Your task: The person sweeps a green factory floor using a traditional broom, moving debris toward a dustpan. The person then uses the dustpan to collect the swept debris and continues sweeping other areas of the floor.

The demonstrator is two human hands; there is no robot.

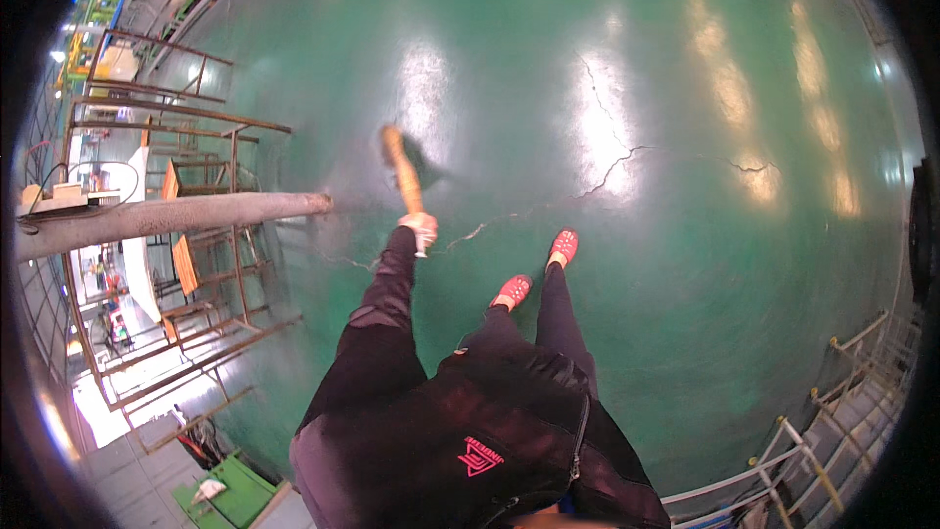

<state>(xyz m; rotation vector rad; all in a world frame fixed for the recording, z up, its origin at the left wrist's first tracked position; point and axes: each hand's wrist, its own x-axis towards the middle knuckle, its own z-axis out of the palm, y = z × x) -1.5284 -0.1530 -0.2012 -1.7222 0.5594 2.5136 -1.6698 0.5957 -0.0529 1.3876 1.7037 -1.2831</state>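
My left hand (419, 227) is closed around one end of a long orange-brown, wood-coloured object (403, 171). The object points away from me over the green floor (509, 88), and its far end is smeared by motion. A dark patch lies beside that far end; whether it is shadow or part of the object, I cannot tell. Something whitish shows at the lower side of the fist. My left arm, in a black sleeve, stretches forward. No part of my right hand shows.
A round post (176, 220) and rusty metal frames (235, 186) stand at the left, with wooden boards among them. A green box-like thing (230, 492) is at the lower left. Pale metal railings (783, 465) run along the lower right. Cracks (612, 173) cross the floor.
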